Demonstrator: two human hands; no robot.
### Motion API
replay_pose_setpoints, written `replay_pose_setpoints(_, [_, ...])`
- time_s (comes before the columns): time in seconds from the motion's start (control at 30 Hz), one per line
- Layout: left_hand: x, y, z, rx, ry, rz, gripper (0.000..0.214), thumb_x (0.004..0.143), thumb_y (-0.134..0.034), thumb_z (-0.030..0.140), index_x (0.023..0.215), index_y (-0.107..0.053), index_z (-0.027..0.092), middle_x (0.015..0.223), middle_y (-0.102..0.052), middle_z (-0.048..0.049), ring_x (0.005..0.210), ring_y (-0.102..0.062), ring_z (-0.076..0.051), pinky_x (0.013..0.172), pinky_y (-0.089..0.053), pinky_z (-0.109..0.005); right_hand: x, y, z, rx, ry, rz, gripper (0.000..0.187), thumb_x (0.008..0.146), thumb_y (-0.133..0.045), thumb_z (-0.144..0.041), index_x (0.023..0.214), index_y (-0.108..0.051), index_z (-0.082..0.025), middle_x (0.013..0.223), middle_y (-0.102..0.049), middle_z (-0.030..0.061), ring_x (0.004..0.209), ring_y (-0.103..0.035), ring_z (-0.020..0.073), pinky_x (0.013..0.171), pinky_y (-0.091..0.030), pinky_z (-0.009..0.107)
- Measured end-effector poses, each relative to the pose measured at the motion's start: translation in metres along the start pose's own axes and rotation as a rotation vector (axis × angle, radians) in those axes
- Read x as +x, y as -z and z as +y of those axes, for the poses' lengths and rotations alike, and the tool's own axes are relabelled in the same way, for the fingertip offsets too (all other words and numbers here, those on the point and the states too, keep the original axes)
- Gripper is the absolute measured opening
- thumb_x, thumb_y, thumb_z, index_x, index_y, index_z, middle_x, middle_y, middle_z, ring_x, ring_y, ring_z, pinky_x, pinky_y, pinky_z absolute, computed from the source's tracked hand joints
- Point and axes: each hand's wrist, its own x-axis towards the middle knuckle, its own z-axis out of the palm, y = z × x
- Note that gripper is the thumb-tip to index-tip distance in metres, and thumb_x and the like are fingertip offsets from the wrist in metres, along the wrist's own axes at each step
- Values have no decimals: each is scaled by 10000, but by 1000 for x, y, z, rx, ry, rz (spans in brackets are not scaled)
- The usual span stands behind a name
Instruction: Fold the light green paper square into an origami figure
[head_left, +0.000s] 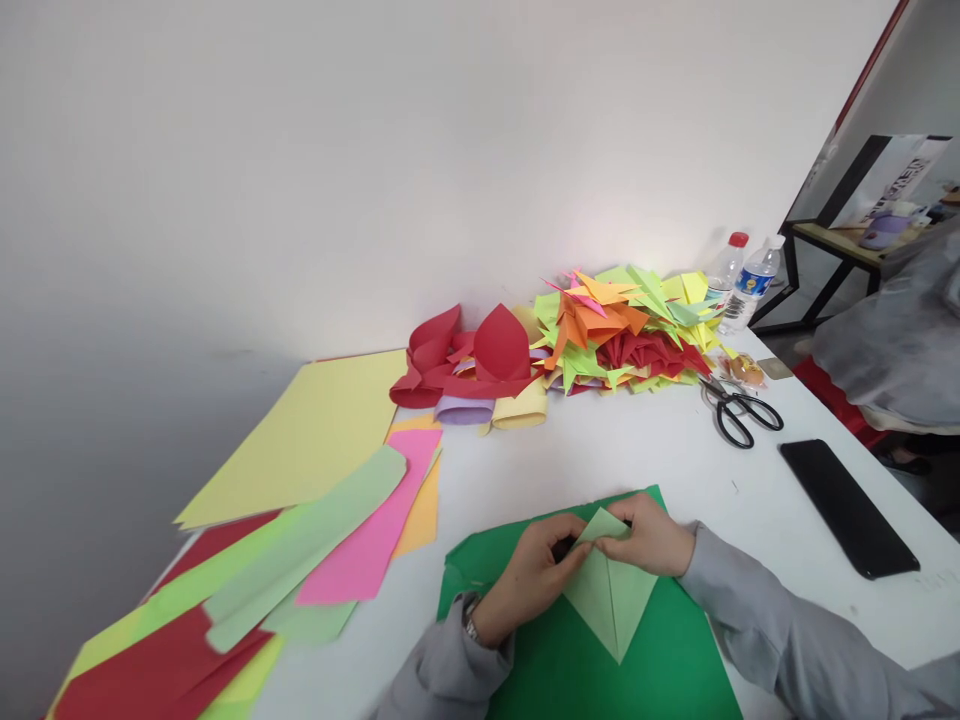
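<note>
Between my two hands is a pale green sheet of folding paper (615, 610), folded to a kite-like shape with a crease down its middle and one point toward me. My left hand (529, 575) pinches its left upper edge, thumb and fingers closed on the paper. On the other side my right hand (651, 538) grips the right upper edge, its thumb pressed near the centre. The top corner of the paper stands up between the fingers. Beneath lies a dark green sheet (540, 670) on the white table (480, 470).
Coloured paper strips (322, 550) and a yellow sheet (300, 430) lie left. Along the wall are rolled red paper pieces (501, 345) and a pile of folded paper shapes (622, 330). Scissors (739, 410), a black phone (847, 508) and two bottles (752, 285) stand right. Another person (900, 310) sits beyond.
</note>
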Motion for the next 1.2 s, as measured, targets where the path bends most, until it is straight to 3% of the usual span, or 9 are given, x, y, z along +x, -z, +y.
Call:
replay_pose_setpoints(0.2, [0, 3, -1, -72, 62, 10, 329, 861, -539, 443, 786, -625, 135, 716, -594, -32, 661, -513, -149, 599, -405, -241, -1, 1, -1, 69, -24, -23, 180, 682, -582, -260, 555, -483, -180, 517, -371, -62, 501, -322, 82, 476, -261, 210])
replay_pose_setpoints(0.43, [0, 5, -2, -171, 102, 37, 380, 827, -569, 514, 721, -562, 148, 661, -504, 7, 632, -444, -126, 577, -360, -231, 2, 9, 2, 269, -9, -76, 403, 762, -573, -477, 534, -400, -193, 516, -293, -69, 494, -278, 74, 464, -224, 224])
replay_pose_setpoints(0.63, [0, 4, 0, -180, 112, 29, 407, 821, -567, 544, 719, -562, 150, 656, -503, 3, 620, -445, -128, 569, -362, -235, 1, 5, 4, 189, -6, -63, 229, 705, -630, -337, 595, -520, -169, 529, -375, -67, 503, -323, 75, 468, -262, 212])
replay_pose_setpoints(0.87, [0, 3, -1, -176, 89, 10, 431, 820, -564, 567, 715, -577, 150, 660, -522, -3, 627, -454, -133, 582, -366, -241, 1, 5, 4, 267, -18, -69, 262, 683, -645, -337, 537, -502, -174, 518, -370, -61, 509, -329, 84, 488, -270, 220])
replay_pose_setpoints(1.2, [1, 7, -3, -327, 114, 48, 431, 759, -654, 564, 705, -580, 142, 679, -541, -10, 647, -468, -130, 587, -365, -233, 1, 6, 4, 543, -169, -53, 185, 605, -727, -317, 653, -682, -144, 577, -573, -32, 532, -494, 109, 545, -392, 237])
